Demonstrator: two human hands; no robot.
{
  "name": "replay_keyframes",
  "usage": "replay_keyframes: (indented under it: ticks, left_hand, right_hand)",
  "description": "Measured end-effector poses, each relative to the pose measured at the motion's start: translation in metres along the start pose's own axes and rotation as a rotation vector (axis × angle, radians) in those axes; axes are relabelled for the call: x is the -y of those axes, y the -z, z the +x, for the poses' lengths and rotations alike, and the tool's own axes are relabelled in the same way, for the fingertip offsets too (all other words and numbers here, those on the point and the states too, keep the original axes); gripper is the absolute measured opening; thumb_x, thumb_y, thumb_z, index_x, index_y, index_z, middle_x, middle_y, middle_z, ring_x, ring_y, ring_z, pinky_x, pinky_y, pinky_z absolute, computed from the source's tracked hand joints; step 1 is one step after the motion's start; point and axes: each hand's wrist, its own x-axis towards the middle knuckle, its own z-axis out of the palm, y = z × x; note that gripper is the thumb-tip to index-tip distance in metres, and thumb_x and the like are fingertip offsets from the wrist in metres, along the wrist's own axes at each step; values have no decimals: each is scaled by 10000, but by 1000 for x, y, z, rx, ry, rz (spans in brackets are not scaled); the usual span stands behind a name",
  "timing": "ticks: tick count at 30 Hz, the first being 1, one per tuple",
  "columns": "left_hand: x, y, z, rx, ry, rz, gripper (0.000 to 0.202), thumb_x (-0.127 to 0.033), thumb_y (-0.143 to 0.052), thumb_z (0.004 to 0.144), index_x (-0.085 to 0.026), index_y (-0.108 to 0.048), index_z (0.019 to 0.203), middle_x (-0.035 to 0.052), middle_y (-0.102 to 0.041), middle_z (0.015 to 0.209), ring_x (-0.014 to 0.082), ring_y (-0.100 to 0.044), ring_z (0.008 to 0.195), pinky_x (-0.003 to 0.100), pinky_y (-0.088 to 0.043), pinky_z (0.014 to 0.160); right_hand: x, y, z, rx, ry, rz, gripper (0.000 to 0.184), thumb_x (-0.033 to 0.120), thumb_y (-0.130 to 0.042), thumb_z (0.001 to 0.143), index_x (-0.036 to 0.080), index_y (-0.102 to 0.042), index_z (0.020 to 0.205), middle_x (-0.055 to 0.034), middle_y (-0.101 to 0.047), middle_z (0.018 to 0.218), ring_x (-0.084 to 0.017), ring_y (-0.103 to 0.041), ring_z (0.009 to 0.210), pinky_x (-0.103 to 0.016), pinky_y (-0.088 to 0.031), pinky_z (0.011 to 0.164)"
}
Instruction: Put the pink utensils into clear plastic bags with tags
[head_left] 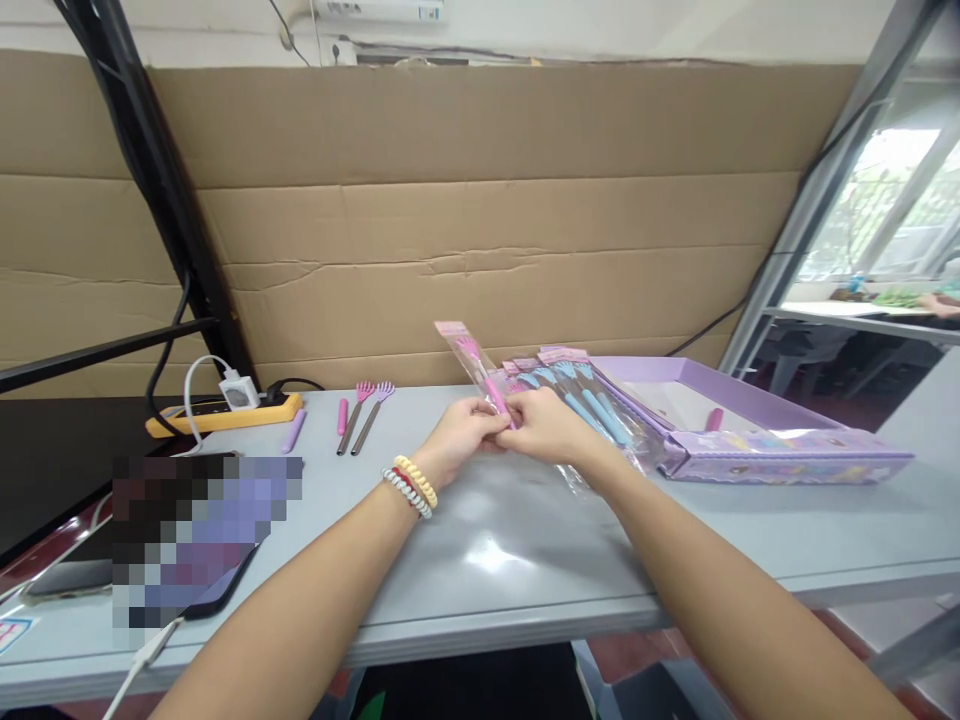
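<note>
A pink back scratcher (491, 385) in a clear plastic sleeve is pinched between my two hands over the table's middle, its claw end tilted up and left. My left hand (466, 428), with coiled bands at the wrist, grips the lower end from the left. Fingers of my right hand (547, 425) close on the same end from the right. Just beyond my right hand lies a row of bagged blue back scratchers (596, 400). To the left rest two unbagged scratcher heads on metal rods, one pink (358, 410) and one purple (376, 412).
A purple open box (787, 455) stands at right with a pink piece inside. A loose pink handle (343, 416) and a purple handle (294, 430) lie left. Behind them is a yellow power strip (225, 412). Phones with cables occupy the left front; cardboard (487, 220) backs the table.
</note>
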Motion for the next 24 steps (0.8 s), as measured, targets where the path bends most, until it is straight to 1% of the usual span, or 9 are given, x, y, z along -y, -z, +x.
replay_keyframes:
  ticks: [2, 3, 4, 7, 9, 13, 16, 20, 24]
  left_hand:
    - [-4, 6, 1, 43, -57, 132, 218, -345, -620, 730, -142, -591, 804, 62, -647, 838, 146, -613, 762, 273, -491, 695]
    - [-6, 12, 2, 3, -91, 275, 244, -376, -584, 760, -145, -600, 835, 76, -656, 882, 163, -618, 801, 284, -487, 716]
    - [-9, 19, 3, -83, -117, 463, 256, -383, -550, 782, -145, -606, 856, 92, -663, 914, 184, -620, 833, 302, -483, 736]
    - [-15, 50, 6, -482, -125, 1134, 242, -278, -521, 769, -135, -621, 938, 151, -662, 1005, 271, -601, 973, 373, -452, 828]
    - [-17, 71, 7, -586, 0, 1330, 272, -242, -483, 766, -127, -632, 961, 182, -655, 1038, 308, -591, 1022, 387, -452, 824]
    - [-20, 99, 6, -692, 203, 1364, 294, -224, -463, 744, -136, -655, 949, 186, -669, 1006, 325, -608, 1001, 375, -471, 770]
    - [-18, 110, 4, -738, 333, 1436, 341, -234, -497, 721, -100, -651, 994, 217, -653, 1036, 335, -606, 1005, 380, -476, 770]
    - [-12, 120, 5, -683, 466, 1530, 367, -248, -537, 698, -111, -654, 1018, 216, -651, 1048, 330, -610, 995, 384, -480, 764]
    - [-7, 123, 9, -646, 554, 1537, 405, -227, -516, 712, -129, -640, 1085, 199, -649, 1074, 318, -611, 991, 384, -482, 760]
  right_hand:
    - [0, 10, -4, -42, -45, -84, 224, 341, -523, 697, 173, -465, 561, 26, -440, 509, -89, -349, 494, -239, -231, 483]
    - [-2, 17, -7, -55, -78, -138, 241, 360, -510, 708, 174, -473, 559, 19, -448, 506, -93, -352, 488, -243, -232, 483]
    - [-5, 25, -11, -58, -123, -201, 247, 368, -504, 709, 176, -478, 555, 11, -457, 503, -98, -360, 482, -248, -232, 481]
    - [-21, 46, -24, -50, -280, -419, 237, 368, -488, 707, 178, -510, 568, -26, -512, 532, -127, -425, 499, -258, -248, 487]
    - [-35, 57, -32, 5, -383, -551, 226, 361, -479, 711, 174, -561, 616, -60, -570, 599, -160, -492, 548, -266, -276, 507]
    - [-56, 62, -38, 242, -542, -710, 296, 382, -480, 744, 146, -657, 727, -139, -639, 752, -242, -593, 701, -309, -365, 600]
    - [-61, 54, -37, 306, -621, -757, 363, 397, -448, 793, 130, -691, 829, -182, -647, 884, -282, -609, 826, -355, -404, 684]
    - [-63, 41, -41, 189, -568, -817, 452, 405, -346, 857, 121, -669, 995, -205, -594, 1063, -321, -559, 979, -397, -414, 728]
    - [-66, 34, -50, -57, -479, -909, 524, 463, -320, 868, 68, -635, 1005, -216, -571, 1022, -336, -516, 982, -393, -397, 736]
